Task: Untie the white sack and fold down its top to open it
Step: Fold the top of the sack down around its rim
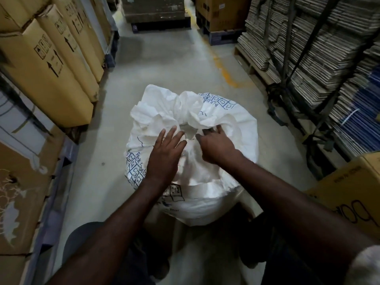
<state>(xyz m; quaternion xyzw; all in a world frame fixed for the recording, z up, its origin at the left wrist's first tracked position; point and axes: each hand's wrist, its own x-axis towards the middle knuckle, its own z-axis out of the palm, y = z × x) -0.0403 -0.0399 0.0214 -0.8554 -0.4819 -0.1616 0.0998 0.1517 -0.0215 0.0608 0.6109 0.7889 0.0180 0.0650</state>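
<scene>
White sack (216, 120) stands on the concrete aisle floor (164, 64) just in front of me, its bunched top crumpled around a small opening. My left hand (164, 153) lies on the fabric with fingers straight; my right hand (216, 147) curls into the folds beside the opening. Cardboard boxes (51, 58) line the left, flattened cartons (308, 48) the right.

The sack (191, 145) stands in the middle of a narrow aisle, right in front of me, and my left hand (164, 153) and right hand (216, 147) lie on its crumpled top. Bare concrete floor (164, 64) runs open beyond it. To my left, tall cardboard boxes (51, 64) wall the aisle; to my right, stacks of flattened cardboard (318, 54) on pallets. A yellow box (349, 194) crowds my right forearm.
</scene>
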